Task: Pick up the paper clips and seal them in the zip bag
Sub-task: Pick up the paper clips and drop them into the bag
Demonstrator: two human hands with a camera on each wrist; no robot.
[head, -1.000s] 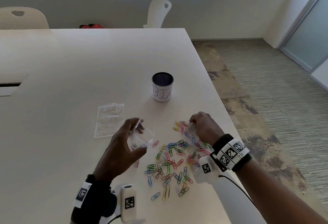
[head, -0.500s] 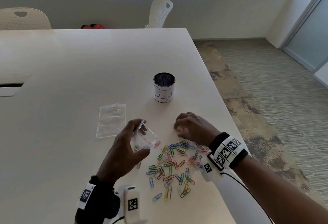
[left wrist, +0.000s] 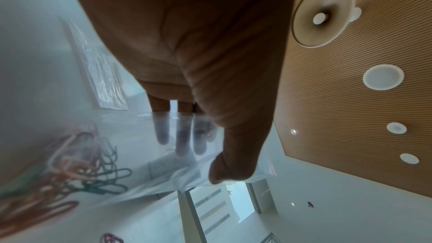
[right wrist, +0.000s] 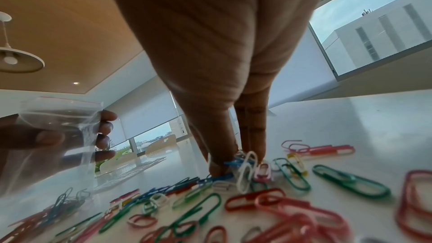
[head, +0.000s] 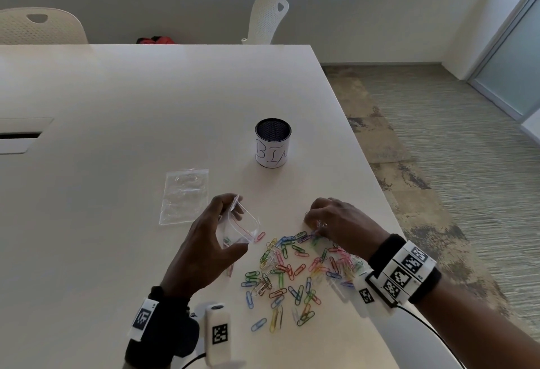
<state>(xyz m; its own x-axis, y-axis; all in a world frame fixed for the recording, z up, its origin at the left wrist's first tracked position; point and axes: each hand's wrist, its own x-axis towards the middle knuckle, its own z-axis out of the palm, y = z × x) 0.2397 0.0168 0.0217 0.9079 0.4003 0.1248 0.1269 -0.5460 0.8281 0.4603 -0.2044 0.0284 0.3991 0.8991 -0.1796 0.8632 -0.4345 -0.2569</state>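
Head view first: I see the pale table [head: 122, 111] filling most of the frame, with two white chairs [head: 270, 19] behind its far edge; a mesh cup [head: 272, 146] with a handwritten label stands upright past the work area; a spare clear bag [head: 184, 195] lies flat to the left. My left hand [head: 204, 247] holds the zip bag [head: 241, 227] just above the table, thumb in front and fingers behind, clamped on its mouth, which gapes open; a few clips already lie inside it. My right hand [head: 340, 227] sits at the far edge of the paper clips [head: 295, 275], which are scattered loose on the table between my wrists; in the right wrist view its thumb and fingertips [right wrist: 253, 147] are pinched together on a small cluster of clips [right wrist: 244, 170].
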